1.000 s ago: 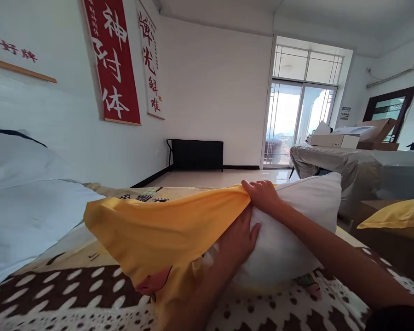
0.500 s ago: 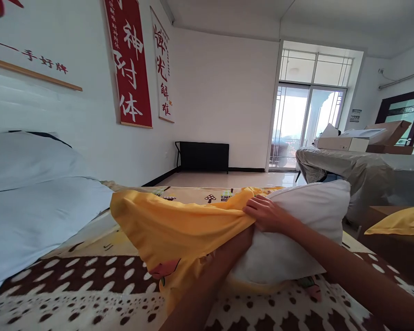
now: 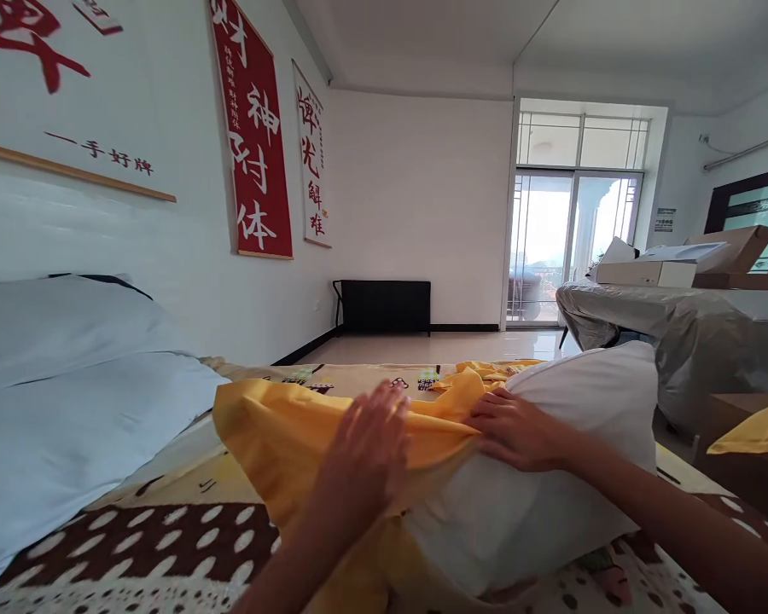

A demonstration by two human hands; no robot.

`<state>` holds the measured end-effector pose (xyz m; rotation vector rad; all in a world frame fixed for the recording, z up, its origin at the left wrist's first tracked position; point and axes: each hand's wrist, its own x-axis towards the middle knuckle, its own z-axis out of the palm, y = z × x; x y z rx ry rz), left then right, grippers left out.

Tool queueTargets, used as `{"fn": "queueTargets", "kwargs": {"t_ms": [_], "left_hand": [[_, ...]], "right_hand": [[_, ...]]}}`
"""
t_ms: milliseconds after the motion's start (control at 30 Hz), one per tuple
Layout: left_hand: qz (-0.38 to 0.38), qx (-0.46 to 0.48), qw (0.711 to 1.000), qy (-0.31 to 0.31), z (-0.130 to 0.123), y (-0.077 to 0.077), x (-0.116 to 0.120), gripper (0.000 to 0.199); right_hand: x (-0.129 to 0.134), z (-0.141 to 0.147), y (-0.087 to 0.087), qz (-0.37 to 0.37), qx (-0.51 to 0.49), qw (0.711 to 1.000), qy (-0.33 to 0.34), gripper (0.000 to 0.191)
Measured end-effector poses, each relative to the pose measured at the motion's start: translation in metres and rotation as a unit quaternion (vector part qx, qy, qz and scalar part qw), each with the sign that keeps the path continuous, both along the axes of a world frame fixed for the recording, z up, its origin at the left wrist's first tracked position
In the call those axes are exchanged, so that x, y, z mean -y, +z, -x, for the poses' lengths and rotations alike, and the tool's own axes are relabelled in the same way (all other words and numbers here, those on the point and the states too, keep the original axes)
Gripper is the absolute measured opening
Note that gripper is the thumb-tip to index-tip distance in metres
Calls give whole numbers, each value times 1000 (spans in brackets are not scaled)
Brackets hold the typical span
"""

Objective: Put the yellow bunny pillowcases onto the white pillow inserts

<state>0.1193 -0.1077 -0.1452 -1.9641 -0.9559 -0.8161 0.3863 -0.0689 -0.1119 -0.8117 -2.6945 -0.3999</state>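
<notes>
A white pillow (image 3: 531,512) lies partly inside a yellow pillowcase (image 3: 262,426), with its right end sticking out. My right hand (image 3: 525,431) has its fingers closed on the pillowcase's open edge, on top of the pillow. Slightly blurred, my left hand (image 3: 368,452) is over the middle of the pillowcase with its fingers stretched out, holding nothing. The pillowcase's left end stands up in a corner, and the part of the pillow under the cloth is hidden.
A patterned brown and cream blanket (image 3: 185,537) lies underneath. White pillows (image 3: 102,426) are stacked at the left against the wall. Another yellow cloth item (image 3: 759,429) rests on a box at the right edge. Behind it stands a plastic-covered table (image 3: 697,315) with boxes.
My left hand has come out from under the pillowcase's open edge and moved left above the cloth, fingers now extended. My right hand keeps its hold. The view has tilted slightly upward.
</notes>
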Motion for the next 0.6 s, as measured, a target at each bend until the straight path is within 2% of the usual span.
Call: {"fn": "queueTargets", "kwargs": {"t_ms": [33, 100, 167, 267, 367, 433, 533, 600], "left_hand": [[49, 10, 997, 53, 17, 18, -7, 43], [177, -11, 979, 101, 44, 42, -21, 50], [290, -21, 950, 118, 61, 49, -29, 52], [389, -1, 913, 124, 72, 44, -25, 43], [435, -10, 889, 144, 77, 44, -14, 32], [446, -28, 878, 171, 82, 46, -10, 26], [445, -43, 872, 199, 93, 49, -13, 21], [448, -39, 873, 189, 102, 49, -19, 22]], "right_hand": [[0, 2, 3, 23, -28, 999, -25, 39], [-5, 10, 10, 53, -95, 988, -106, 41], [-15, 20, 17, 58, -117, 978, -162, 40], [-29, 36, 28, 62, -7, 986, -152, 47], [-33, 49, 36, 13, 121, 983, -135, 28], [-34, 52, 36, -23, 172, 978, -118, 15], [-37, 50, 29, -8, 200, 974, -109, 14], [-40, 45, 26, -4, 177, 976, -128, 17]]}}
